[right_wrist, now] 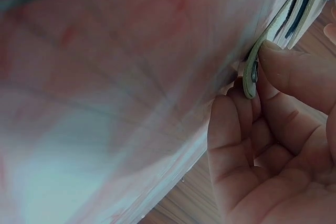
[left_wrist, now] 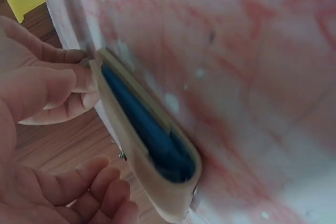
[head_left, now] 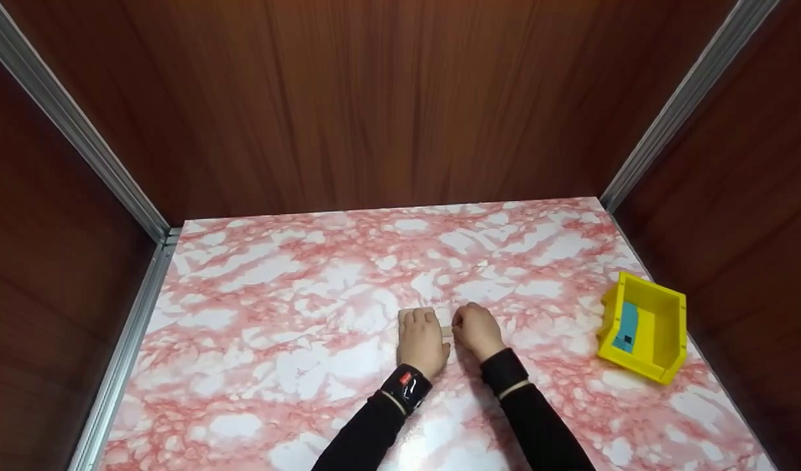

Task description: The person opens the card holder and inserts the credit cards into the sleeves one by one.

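Note:
A small beige wallet (left_wrist: 128, 142) lies on the table, its blue inside (left_wrist: 142, 121) visible through the opening in the left wrist view. My left hand (head_left: 425, 343) rests on top of the wallet, fingers stretched forward over it and largely covering it in the head view. From the wallet's right side a narrow strap (head_left: 446, 331) reaches toward my right hand (head_left: 478, 330). Its rounded end, which carries a metal snap (right_wrist: 255, 72), is pinched between the right thumb (right_wrist: 294, 69) and fingers.
A yellow bin (head_left: 668, 337) with a blue label (head_left: 628, 327) stands at the table's right edge. Dark wood-look panels (head_left: 374, 98) wall the back and both sides of the red-and-white marbled table (head_left: 276, 366). Metal rails (head_left: 122, 170) line the corners.

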### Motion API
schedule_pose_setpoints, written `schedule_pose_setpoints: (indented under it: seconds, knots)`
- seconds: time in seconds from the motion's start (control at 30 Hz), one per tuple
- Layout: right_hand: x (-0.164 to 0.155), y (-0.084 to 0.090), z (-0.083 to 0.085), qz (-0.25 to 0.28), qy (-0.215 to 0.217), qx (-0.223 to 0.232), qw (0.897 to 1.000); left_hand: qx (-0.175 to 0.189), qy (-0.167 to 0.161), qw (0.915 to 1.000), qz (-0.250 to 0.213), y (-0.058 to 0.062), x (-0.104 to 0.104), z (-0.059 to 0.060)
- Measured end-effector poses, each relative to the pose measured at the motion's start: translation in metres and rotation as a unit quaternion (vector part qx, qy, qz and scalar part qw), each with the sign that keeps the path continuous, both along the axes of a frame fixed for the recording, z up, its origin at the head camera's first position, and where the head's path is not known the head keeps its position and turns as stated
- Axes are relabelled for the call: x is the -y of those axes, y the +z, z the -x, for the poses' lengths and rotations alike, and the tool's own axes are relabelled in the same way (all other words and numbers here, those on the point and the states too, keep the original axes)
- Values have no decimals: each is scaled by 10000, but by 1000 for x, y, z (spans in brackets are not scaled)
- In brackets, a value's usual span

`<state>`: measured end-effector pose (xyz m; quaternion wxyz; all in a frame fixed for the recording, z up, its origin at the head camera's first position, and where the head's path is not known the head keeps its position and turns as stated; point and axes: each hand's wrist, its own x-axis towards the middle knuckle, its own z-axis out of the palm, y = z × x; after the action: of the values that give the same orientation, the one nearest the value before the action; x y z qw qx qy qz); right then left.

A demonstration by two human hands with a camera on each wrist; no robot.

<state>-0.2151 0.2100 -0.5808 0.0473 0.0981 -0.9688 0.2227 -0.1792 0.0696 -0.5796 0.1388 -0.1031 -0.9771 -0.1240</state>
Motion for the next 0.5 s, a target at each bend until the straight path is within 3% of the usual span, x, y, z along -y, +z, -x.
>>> schedule_pose_setpoints:
  seconds: [0.13,0.5]
  knots:
    - [-1,0,0,-27,-16,15,10000,137,174,9997,-51,-1,-4,0]
    - [0,0,-1,-3,70,6,10000,71,399,9991,156,-11,-11,1]
